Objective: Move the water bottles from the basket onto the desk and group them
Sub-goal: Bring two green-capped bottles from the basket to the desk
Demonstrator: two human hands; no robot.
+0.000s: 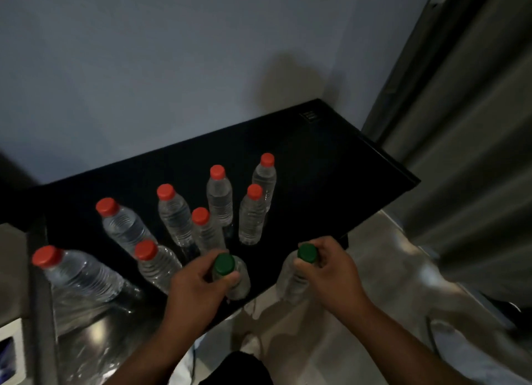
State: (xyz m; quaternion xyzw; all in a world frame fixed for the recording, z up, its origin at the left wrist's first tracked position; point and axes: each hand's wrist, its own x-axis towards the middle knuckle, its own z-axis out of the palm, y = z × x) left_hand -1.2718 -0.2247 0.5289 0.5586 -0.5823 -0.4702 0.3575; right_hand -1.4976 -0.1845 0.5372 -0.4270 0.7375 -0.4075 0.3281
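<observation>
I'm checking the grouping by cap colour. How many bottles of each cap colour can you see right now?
Red-capped bottles: 8, all standing on the desk
Green-capped bottles: 2, one held by the left hand, one by the right hand
Total: 10 bottles

Eight red-capped bottles (219, 194) upright on black worktop (331, 165). Left hand (195, 284) grips green-capped bottle (230, 272) at worktop's near edge. Right hand (331, 272) grips second green-capped bottle (299, 269) just off that edge.
</observation>
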